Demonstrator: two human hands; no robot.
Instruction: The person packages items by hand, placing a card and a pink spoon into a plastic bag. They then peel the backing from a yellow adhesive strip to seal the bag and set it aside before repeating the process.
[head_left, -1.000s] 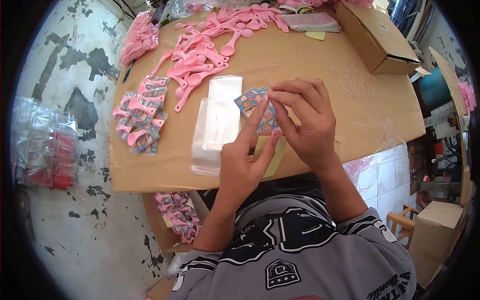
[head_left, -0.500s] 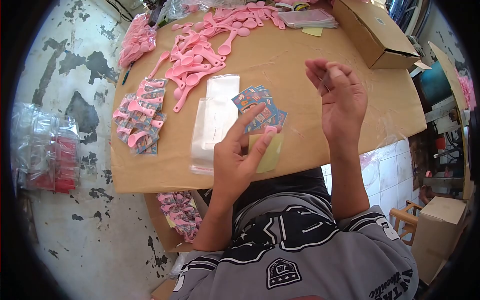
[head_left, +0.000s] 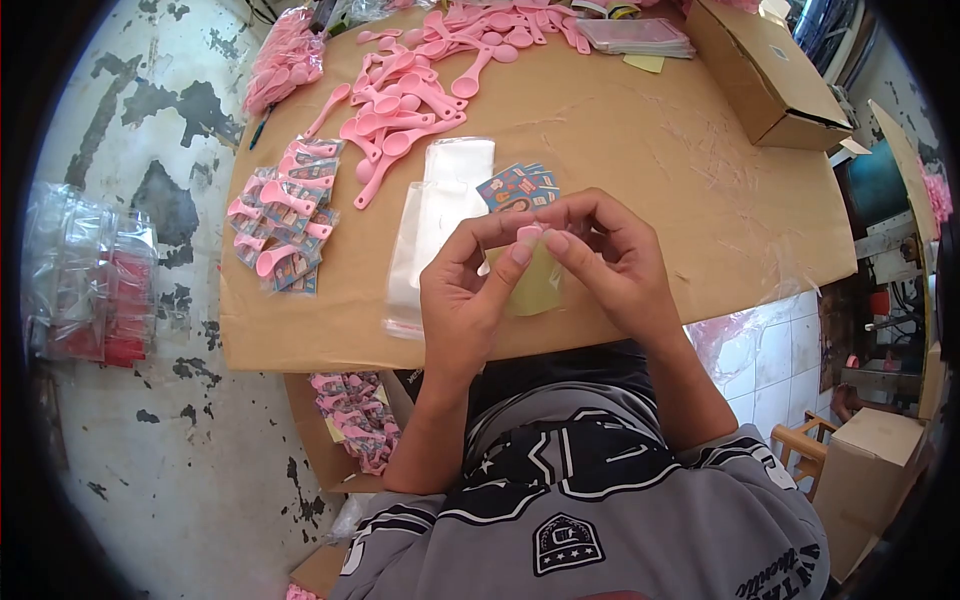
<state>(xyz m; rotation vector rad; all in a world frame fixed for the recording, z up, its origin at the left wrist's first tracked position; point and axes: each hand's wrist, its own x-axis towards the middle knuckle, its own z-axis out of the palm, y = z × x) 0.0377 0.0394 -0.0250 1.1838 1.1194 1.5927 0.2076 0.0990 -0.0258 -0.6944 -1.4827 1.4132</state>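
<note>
My left hand [head_left: 468,268] is closed in front of my body, thumb and forefinger pinching a pink spoon [head_left: 530,232], of which only a small end shows. My right hand [head_left: 610,262] meets it, its thumb and fingers pinched right beside that end; whatever they grip is hidden. Below the fingertips lies a yellow paper [head_left: 538,287]. Just beyond are fanned blue printed cards [head_left: 517,187]. Clear plastic bags [head_left: 455,165] lie left of them, partly behind my left hand.
Loose pink spoons [head_left: 397,140] are heaped at the back left. Bagged spoons with cards [head_left: 290,215] form a pile at the left edge. A cardboard box [head_left: 768,75] stands back right, near a stack of flat packets [head_left: 636,37]. Below the table, another box holds packed spoons [head_left: 355,420].
My right hand has come down and left from its raised place to meet my left hand. The left hand keeps its pinch on the pink spoon. The view has shifted slightly.
</note>
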